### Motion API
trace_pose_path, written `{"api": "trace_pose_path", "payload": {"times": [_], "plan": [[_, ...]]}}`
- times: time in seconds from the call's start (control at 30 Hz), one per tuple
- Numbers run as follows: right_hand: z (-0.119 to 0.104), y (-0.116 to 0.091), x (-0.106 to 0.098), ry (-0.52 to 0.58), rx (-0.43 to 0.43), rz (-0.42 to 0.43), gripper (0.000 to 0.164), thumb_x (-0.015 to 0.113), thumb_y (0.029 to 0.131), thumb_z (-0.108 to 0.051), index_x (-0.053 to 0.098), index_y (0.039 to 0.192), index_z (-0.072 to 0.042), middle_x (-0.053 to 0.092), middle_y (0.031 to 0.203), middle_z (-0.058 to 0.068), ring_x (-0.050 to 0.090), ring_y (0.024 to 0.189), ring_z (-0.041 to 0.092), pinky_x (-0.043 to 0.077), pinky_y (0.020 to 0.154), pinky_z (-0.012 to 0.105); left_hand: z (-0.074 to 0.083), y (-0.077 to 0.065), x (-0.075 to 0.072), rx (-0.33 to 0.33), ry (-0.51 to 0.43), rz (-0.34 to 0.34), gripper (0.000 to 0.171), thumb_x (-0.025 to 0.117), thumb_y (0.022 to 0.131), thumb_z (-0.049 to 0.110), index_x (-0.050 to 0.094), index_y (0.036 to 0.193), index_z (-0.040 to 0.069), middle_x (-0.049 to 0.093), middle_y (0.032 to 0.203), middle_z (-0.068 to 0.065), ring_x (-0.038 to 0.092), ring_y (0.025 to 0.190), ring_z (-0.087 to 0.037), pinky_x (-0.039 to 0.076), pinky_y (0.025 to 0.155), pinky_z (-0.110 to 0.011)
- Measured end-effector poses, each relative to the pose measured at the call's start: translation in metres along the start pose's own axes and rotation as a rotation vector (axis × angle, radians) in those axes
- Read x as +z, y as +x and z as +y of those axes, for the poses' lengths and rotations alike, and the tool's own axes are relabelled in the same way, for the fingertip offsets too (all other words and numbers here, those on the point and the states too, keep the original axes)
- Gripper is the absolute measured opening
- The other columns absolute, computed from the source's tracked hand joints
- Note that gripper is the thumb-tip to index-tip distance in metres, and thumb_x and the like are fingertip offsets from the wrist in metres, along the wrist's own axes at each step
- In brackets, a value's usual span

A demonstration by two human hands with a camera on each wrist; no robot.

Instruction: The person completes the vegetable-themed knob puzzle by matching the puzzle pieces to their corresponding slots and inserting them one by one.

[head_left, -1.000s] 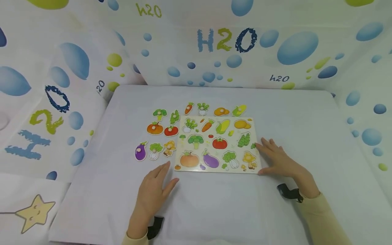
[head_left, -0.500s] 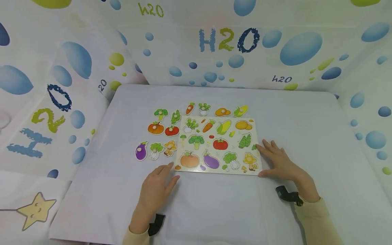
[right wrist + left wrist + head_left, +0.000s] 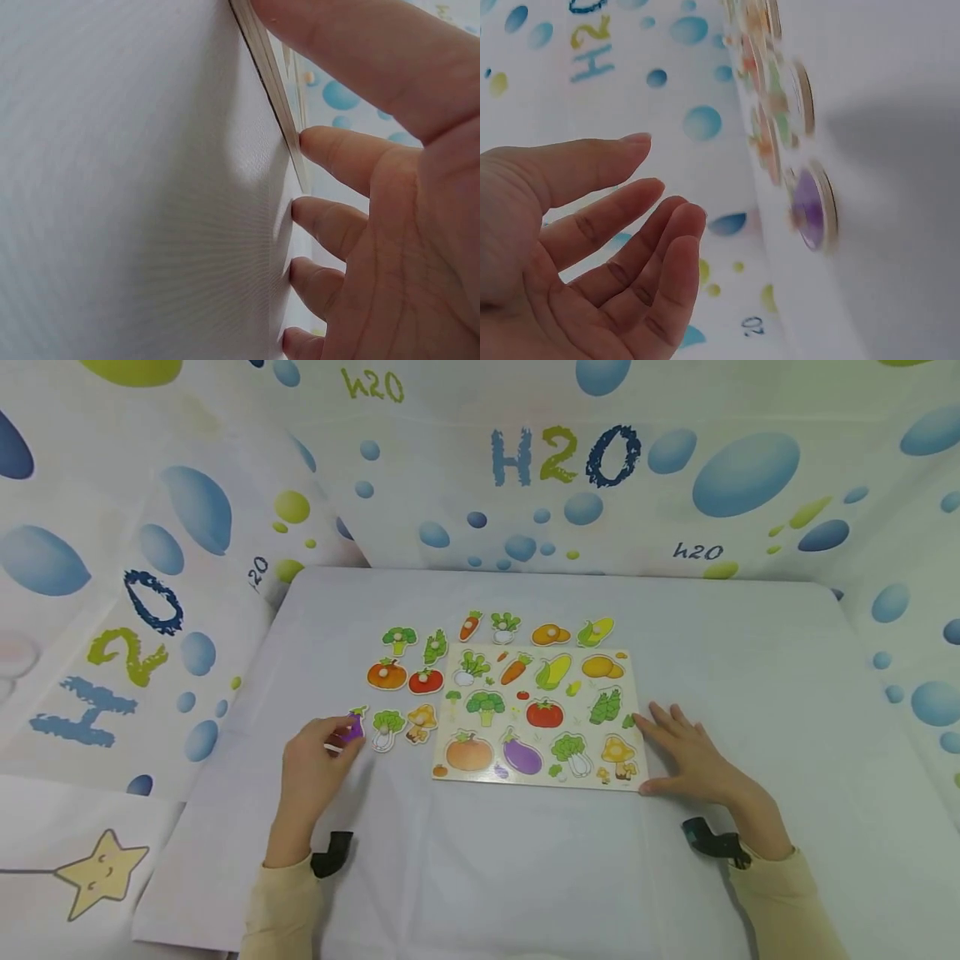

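In the head view my left hand (image 3: 317,768) is over the purple eggplant piece (image 3: 357,725), partly covering it. The left wrist view shows the fingers loosely bent, with a gap to the eggplant piece (image 3: 810,210), which lies on the table. At the right edge of the wooden vegetable puzzle board (image 3: 525,783), my right hand (image 3: 693,760) is spread. Its thumb and index fingertip touch the board's edge (image 3: 270,82) in the right wrist view, and the other fingertips rest on the table.
Beside the eggplant piece lie a bok choy piece (image 3: 387,729) and a mushroom piece (image 3: 421,723). Broccoli (image 3: 399,640), pumpkin (image 3: 387,675) and tomato (image 3: 426,681) pieces lie farther back. Carrot (image 3: 470,626) and corn (image 3: 596,632) pieces are behind the board. A white cloth (image 3: 525,877) covers the table.
My left hand has moved left and away from me, from near the board's front left corner to the eggplant piece. The right hand stays at the board's edge.
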State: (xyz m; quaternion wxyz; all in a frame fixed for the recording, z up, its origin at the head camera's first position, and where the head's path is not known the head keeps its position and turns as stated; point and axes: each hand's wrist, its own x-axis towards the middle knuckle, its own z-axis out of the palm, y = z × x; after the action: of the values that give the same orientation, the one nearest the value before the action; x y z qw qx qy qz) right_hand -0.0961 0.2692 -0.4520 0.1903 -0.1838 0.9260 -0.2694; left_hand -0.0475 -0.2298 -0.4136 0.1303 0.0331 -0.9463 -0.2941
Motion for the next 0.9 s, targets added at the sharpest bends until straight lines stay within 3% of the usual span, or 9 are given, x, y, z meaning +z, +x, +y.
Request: {"api": "trace_pose_path", "payload": {"times": [0.27, 0.4, 0.6, 0.9], "plan": [[0.0, -0.001, -0.001, 0.007, -0.004, 0.005, 0.106, 0.082, 0.07, -0.045, 0.028, 0.154, -0.01, 0.011, 0.161, 0.026, -0.005, 0.147, 0.05, -0.002, 0.111, 0.072, -0.031, 0.029, -0.007, -0.188, 0.016, -0.187, 0.033, 0.069, 0.089, 0.015, 0.065, 0.117, -0.002, 0.065, 0.097, -0.021, 0.061, 0.088, -0.033, 0.046, 0.066, -0.029], [-0.001, -0.001, 0.0, 0.014, -0.006, 0.006, 0.106, 0.082, 0.07, -0.045, 0.028, 0.153, -0.01, 0.011, 0.16, 0.026, -0.005, 0.147, 0.05, -0.002, 0.11, 0.072, -0.039, 0.035, -0.003, -0.233, 0.014, -0.252, 0.032, 0.07, 0.088, 0.015, 0.066, 0.115, -0.003, 0.064, 0.091, -0.018, 0.057, 0.082, -0.029, 0.044, 0.062, -0.029], [-0.001, -0.001, 0.001, 0.016, -0.007, 0.012, 0.106, 0.082, 0.069, -0.045, 0.029, 0.153, -0.009, 0.011, 0.16, 0.026, -0.005, 0.147, 0.05, -0.002, 0.11, 0.072, -0.045, 0.037, 0.002, -0.232, 0.018, -0.289, 0.025, 0.069, 0.088, 0.013, 0.069, 0.107, -0.003, 0.061, 0.084, -0.015, 0.053, 0.076, -0.025, 0.043, 0.058, -0.028], [0.002, -0.001, 0.001, 0.01, -0.007, 0.011, 0.106, 0.083, 0.069, -0.046, 0.029, 0.153, -0.009, 0.011, 0.161, 0.026, -0.005, 0.147, 0.049, -0.001, 0.111, 0.072, -0.049, 0.039, 0.007, -0.199, 0.024, -0.258, 0.02, 0.068, 0.089, 0.01, 0.069, 0.101, -0.005, 0.062, 0.082, -0.015, 0.054, 0.078, -0.025, 0.041, 0.062, -0.028]]}}
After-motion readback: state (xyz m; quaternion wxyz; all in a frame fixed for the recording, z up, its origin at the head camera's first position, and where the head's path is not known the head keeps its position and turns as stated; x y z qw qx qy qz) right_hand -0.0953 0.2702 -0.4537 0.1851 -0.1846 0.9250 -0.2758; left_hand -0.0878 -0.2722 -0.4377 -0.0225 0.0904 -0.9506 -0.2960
